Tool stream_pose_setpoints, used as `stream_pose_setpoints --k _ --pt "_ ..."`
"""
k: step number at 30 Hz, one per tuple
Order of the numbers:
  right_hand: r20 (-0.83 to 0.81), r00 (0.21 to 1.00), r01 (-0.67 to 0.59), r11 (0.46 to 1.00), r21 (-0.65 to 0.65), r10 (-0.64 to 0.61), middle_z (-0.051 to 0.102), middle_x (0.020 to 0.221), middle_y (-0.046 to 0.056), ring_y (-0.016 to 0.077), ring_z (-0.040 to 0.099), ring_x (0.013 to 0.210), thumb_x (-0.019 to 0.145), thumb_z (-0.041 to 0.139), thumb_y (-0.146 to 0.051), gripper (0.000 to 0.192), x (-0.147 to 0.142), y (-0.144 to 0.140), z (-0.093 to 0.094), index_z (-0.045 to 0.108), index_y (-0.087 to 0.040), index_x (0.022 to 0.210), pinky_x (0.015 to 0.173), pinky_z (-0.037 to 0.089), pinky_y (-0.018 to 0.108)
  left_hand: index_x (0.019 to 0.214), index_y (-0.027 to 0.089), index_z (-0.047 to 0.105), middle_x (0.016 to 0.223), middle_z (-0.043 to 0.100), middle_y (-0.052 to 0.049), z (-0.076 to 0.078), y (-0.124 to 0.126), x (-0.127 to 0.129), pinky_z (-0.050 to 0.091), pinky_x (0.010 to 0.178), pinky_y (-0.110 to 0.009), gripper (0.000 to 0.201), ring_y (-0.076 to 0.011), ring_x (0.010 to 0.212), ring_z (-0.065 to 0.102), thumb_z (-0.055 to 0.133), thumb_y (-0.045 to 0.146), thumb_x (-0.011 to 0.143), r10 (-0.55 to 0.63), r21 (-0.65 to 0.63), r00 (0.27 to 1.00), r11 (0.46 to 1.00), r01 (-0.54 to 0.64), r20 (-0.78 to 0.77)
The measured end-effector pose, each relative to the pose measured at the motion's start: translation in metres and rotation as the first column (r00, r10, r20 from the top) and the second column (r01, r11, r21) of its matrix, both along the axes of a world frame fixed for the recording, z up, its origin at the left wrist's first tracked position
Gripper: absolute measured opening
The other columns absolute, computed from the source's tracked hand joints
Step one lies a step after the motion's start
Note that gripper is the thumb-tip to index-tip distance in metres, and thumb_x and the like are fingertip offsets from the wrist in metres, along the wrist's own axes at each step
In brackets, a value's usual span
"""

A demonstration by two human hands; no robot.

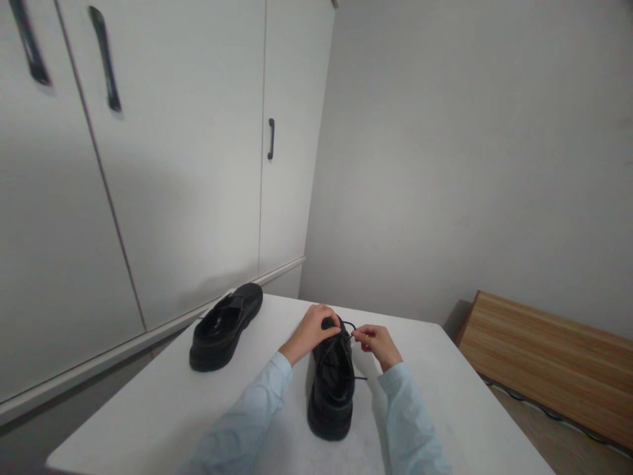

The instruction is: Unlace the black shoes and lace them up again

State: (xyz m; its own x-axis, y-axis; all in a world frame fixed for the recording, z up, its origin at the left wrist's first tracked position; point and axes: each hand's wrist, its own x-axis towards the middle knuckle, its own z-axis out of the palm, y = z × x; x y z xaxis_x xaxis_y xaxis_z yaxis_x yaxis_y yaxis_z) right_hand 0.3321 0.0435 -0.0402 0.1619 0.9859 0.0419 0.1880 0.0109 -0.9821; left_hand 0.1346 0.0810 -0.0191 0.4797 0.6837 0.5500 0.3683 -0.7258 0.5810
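A: Centre of the figure: what is shown?

B: A black shoe [331,389] standing on the white surface [445,396], heel toward the viewer. The left hand [314,330] covers its far end, grip clenched over the toe part. The right hand [376,343] sits just beside it, fingertips pinched on a thin black lace [352,330].

A: What is hidden or unclear?

B: The toe of the shoe lies under the left hand. The lace is very thin; how it is threaded cannot be made out. Both light-blue sleeves [267,396] are cut off by the lower frame edge.

A: Edges and free room?

B: The shoe stands mid-surface, well apart from the right edge and from the far edge. Bare surface lies to the right of the right hand and nearer the viewer on the left.

A: Surroundings?

B: A second black shoe [225,326] stands to the left, near the far-left corner, apart from both hands. Behind it rise white cabinet doors [188,165] with dark handles. A wooden panel [548,356] lies low at the right, off the surface.
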Motion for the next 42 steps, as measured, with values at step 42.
stream_pose_setpoints --k 42 --pt "0.054 0.999 -0.014 0.991 0.136 0.007 0.052 0.055 -0.003 0.0103 0.044 0.049 0.054 0.058 -0.024 0.008 -0.02 0.005 -0.007 0.055 -0.017 0.057 0.044 0.034 0.022 0.079 0.022 0.066 0.097 0.061 -0.002 -0.013 -0.016 0.013 0.034 0.084 -0.037 0.005 -0.0217 0.098 0.049 0.065 0.018 0.075 0.117 0.182 0.968 0.98 -0.077 -0.223"
